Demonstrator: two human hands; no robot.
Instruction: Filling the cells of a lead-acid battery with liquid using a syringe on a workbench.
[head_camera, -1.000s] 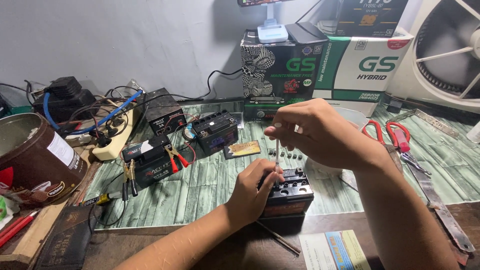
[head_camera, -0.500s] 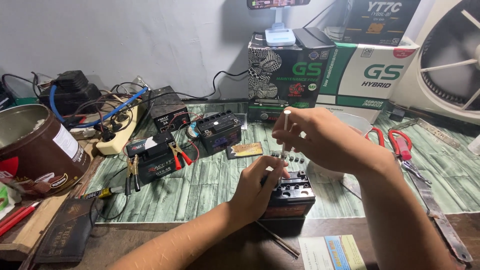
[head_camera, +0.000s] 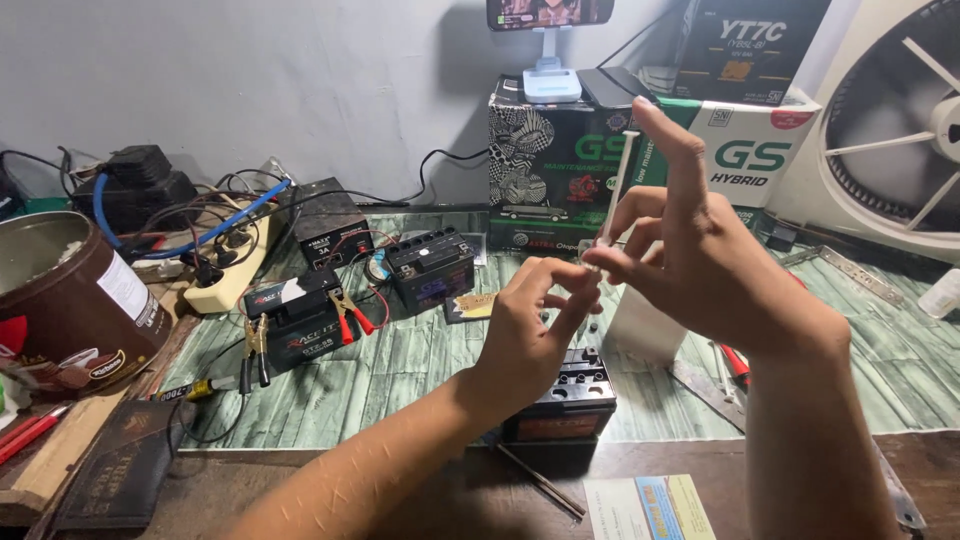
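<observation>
My right hand (head_camera: 700, 270) grips a thin clear syringe (head_camera: 617, 185) held upright, its plunger sticking up past the index finger. The fingertips of my left hand (head_camera: 530, 320) pinch the syringe's lower end. Both hands hover above a small black battery (head_camera: 570, 395) that stands near the front edge of the green-patterned table (head_camera: 420, 370). The barrel of the syringe is mostly hidden by my fingers.
Two more black batteries (head_camera: 295, 320) (head_camera: 430, 265) with clamps sit left of centre, a black charger (head_camera: 330, 215) behind them. A brown tin (head_camera: 70, 300) stands far left. Battery boxes (head_camera: 560, 160) and a white fan (head_camera: 900, 130) line the back. Red-handled scissors (head_camera: 735, 365) lie at right.
Both hands have risen from the battery top. The syringe now stands higher, clear of the battery, with the left fingers at its lower end.
</observation>
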